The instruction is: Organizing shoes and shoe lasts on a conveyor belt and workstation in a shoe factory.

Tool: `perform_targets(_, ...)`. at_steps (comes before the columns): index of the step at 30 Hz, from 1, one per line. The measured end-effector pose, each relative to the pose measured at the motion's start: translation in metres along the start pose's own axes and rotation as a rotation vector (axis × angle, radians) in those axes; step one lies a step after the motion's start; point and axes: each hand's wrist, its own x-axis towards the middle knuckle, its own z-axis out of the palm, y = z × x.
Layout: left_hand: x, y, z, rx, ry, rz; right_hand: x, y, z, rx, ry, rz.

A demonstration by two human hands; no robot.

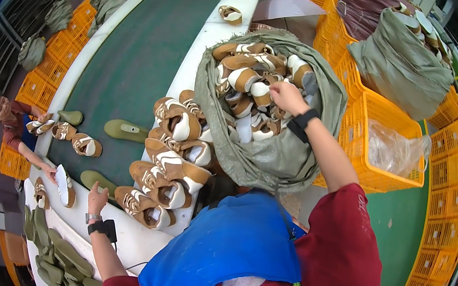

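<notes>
My right hand (287, 97) reaches into a grey-green woven sack (325, 106) full of brown and white shoes. Its fingers are curled on the white heel of one shoe (260, 92). My left hand (97, 200) is over the near end of the green belt, index finger raised and apart from the thumb, with nothing visible in it. Beside that hand lies an olive-green shoe last (97, 182), partly behind the fingers. A row of brown and white sneakers (172, 166) stands on the white ledge and belt edge between my hands.
Across the green conveyor belt (143, 47), a co-worker (17, 123) handles a shoe and a white-soled shoe (65, 186). More lasts (58, 253) pile at lower left. Another last (126, 130) lies on the belt. Orange crates (380, 144) and a second full sack (402, 61) stand right.
</notes>
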Motion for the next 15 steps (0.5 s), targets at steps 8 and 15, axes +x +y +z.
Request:
perform_targets(8, -0.140, 0.201, 0.031, -0.154, 0.019, 0.672, 0.111, -0.012, 0.082, -0.294, -0.279, -0.027)
perform_targets(15, -0.159, 0.277, 0.080, -0.348, -0.356, 0.790, 0.045, -0.037, 0.038, -0.175, -0.242, -0.477)
